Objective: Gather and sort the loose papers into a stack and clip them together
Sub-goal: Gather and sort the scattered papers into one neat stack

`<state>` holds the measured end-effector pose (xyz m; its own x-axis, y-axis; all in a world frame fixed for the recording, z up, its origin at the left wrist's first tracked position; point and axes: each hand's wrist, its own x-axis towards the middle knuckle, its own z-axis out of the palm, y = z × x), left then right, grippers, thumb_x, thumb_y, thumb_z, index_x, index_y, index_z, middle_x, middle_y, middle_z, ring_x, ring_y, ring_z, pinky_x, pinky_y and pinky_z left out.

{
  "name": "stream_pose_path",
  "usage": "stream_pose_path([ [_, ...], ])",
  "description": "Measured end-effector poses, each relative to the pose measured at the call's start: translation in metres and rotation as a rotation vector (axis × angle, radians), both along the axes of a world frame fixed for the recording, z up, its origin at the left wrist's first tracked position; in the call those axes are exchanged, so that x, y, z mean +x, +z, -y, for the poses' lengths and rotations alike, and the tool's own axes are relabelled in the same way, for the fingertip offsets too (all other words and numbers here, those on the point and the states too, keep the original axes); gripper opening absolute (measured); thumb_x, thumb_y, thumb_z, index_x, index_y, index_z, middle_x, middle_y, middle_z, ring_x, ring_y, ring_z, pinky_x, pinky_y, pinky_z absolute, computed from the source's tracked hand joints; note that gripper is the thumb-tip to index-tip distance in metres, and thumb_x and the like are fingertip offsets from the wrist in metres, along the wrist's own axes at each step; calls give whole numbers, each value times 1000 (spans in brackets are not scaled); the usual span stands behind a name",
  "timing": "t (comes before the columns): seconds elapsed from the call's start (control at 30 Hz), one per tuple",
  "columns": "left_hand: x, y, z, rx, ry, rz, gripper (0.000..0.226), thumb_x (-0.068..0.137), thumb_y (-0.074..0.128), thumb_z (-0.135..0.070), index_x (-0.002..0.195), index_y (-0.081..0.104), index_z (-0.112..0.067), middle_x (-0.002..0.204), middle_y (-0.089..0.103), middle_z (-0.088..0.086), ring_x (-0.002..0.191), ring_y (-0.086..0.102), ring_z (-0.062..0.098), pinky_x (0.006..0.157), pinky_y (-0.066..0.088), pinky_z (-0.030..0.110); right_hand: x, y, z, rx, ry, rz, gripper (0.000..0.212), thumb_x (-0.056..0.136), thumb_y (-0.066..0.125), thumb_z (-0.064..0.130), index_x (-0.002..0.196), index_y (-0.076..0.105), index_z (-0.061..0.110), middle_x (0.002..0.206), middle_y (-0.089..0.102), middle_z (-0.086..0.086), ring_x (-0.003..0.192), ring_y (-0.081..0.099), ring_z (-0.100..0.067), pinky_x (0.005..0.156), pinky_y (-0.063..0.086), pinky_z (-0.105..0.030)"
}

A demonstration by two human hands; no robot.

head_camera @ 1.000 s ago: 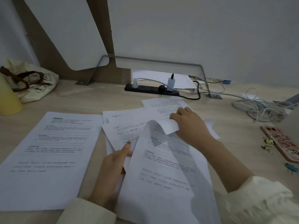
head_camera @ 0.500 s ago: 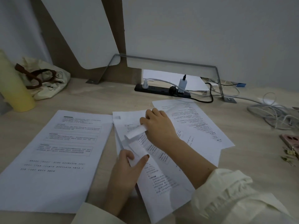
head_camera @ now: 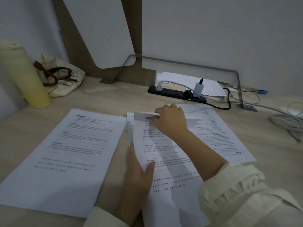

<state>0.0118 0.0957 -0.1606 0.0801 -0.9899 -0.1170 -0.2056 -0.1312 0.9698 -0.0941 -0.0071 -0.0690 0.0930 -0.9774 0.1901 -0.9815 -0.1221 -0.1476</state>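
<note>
A printed sheet point(head_camera: 165, 163) lies on top of a loose pile in front of me, its top edge curled up. My right hand point(head_camera: 170, 122) pinches that curled top edge. My left hand point(head_camera: 137, 174) grips the sheet's left edge, thumb on top near the middle. More printed pages point(head_camera: 218, 138) fan out to the right from under the pile. A separate neat stack of printed pages point(head_camera: 65, 154) lies flat on the desk to the left, apart from both hands. No clip is in view.
A yellow bottle point(head_camera: 24, 79) and a cloth bag point(head_camera: 62, 79) stand at the back left. A black power strip point(head_camera: 177, 94) with plugs sits at the back, below a metal bracket point(head_camera: 236, 89). Tangled cables point(head_camera: 288, 120) lie at the right edge.
The lifted sheet has come down onto the middle pile. My right hand moved with its top edge to the far end; my left hand slid along the left edge. The view shifted left.
</note>
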Motion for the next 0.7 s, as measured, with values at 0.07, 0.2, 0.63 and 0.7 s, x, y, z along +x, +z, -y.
stream_pose_path([
  [0.07,0,0,3,20,0,8,76,87,58,-11,146,12,-26,143,40,1,123,48,22,96,47,38,1,-13,2,29,49,-6,32,90,41,24,116,60,17,108,59,-8,110,45,-26,92,33,-35],
  [0.2,4,-2,10,95,62,-40,65,83,63,-5,138,30,-15,130,50,4,115,52,22,97,46,40,-14,-31,2,36,87,182,51,90,52,31,138,39,21,140,43,-6,131,34,-25,112,23,-35],
  [0.63,-5,19,-1,168,-161,-163,33,92,51,-10,120,53,-26,116,62,-5,108,59,17,99,44,36,-151,-66,-76,241,-340,291,39,95,45,25,133,48,20,145,38,-3,131,35,-25,105,30,-34],
  [0.7,2,26,0,99,-151,-90,31,92,49,-9,118,50,-27,118,61,-3,102,58,14,92,47,32,-160,-63,-78,254,-357,312,36,91,52,24,127,54,20,139,43,-6,123,43,-25,99,38,-34],
])
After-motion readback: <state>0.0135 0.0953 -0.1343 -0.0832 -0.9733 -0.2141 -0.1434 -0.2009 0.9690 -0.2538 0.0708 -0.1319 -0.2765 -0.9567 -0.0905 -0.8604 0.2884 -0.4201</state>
